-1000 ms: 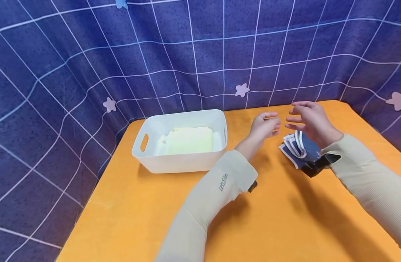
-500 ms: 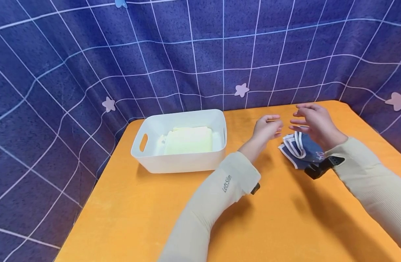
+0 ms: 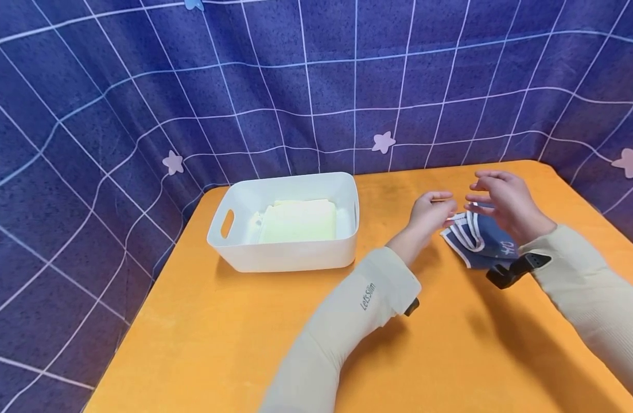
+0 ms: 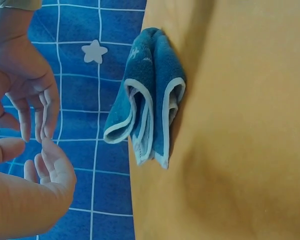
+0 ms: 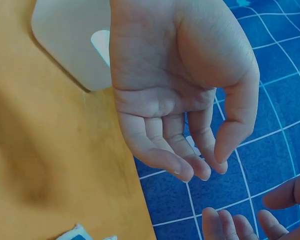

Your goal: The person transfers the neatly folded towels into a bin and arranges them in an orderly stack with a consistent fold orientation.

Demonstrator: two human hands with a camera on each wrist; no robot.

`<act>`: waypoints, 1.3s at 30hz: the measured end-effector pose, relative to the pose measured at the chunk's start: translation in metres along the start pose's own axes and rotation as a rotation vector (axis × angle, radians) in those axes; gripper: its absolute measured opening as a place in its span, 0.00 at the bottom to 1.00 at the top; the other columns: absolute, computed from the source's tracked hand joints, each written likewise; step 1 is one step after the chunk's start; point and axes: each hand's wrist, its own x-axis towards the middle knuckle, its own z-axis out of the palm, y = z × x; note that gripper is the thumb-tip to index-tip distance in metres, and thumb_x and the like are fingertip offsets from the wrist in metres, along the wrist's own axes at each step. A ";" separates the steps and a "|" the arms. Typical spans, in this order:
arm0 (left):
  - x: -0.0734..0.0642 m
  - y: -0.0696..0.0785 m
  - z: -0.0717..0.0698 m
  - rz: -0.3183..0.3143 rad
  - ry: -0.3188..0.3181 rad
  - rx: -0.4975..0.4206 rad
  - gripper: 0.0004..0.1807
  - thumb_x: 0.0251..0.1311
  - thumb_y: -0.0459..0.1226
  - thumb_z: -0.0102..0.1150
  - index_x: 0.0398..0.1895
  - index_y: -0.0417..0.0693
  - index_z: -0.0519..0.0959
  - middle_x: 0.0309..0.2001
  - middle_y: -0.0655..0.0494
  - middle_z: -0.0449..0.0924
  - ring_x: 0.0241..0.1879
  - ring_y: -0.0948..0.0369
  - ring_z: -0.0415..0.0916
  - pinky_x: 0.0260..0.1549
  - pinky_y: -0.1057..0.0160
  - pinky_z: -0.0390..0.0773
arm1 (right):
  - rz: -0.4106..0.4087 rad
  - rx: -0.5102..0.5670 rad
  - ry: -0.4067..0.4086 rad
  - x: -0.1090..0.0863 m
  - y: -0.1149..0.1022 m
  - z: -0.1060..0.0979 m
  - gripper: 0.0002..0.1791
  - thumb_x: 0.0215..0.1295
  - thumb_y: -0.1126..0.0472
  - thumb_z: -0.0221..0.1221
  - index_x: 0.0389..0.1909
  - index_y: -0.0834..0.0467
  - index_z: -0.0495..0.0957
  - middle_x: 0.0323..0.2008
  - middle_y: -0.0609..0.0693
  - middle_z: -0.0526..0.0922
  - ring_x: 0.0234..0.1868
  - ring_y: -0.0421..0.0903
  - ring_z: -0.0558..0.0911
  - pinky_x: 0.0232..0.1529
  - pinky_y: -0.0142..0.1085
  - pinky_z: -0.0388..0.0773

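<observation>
A folded navy towel with white edging and some pale lettering lies on the orange table, right of centre. Above it my right hand hovers, palm turned inward, fingers loosely bent and holding nothing. My left hand faces it from the left, thumb apart from slightly curved fingers. In the left wrist view the towel sits apart from both hands, its folded layers showing; fingertips of the left hand and right hand come close together. The right wrist view shows the left palm and part of my right hand.
Left of the hands stands a white plastic bin with oval handle holes. Pale yellow folded cloth lies inside it. A blue curtain with a white grid and star shapes hangs behind the orange table.
Both hands have shifted slightly right and nearer to me, lower over the towel. The towel and bin stay in place.
</observation>
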 end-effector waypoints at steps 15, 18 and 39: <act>0.004 -0.021 0.008 0.009 -0.014 0.016 0.09 0.49 0.25 0.58 0.33 0.46 0.80 0.23 0.58 0.76 0.29 0.59 0.78 0.28 0.66 0.80 | -0.003 -0.006 0.026 0.001 0.009 -0.014 0.08 0.69 0.55 0.48 0.45 0.52 0.64 0.44 0.54 0.65 0.30 0.38 0.81 0.35 0.32 0.80; 0.004 -0.024 0.010 0.001 -0.009 0.028 0.09 0.49 0.25 0.57 0.32 0.46 0.80 0.23 0.58 0.76 0.31 0.57 0.79 0.27 0.66 0.80 | -0.001 0.002 0.034 0.001 0.010 -0.017 0.08 0.69 0.55 0.48 0.45 0.51 0.65 0.44 0.53 0.65 0.30 0.37 0.81 0.34 0.31 0.80; 0.003 -0.035 0.020 -0.046 0.013 0.097 0.09 0.50 0.27 0.60 0.35 0.44 0.80 0.31 0.58 0.77 0.30 0.63 0.75 0.32 0.64 0.80 | 0.025 0.159 0.049 0.001 0.019 -0.043 0.09 0.67 0.59 0.51 0.44 0.57 0.65 0.30 0.47 0.73 0.26 0.42 0.82 0.30 0.32 0.81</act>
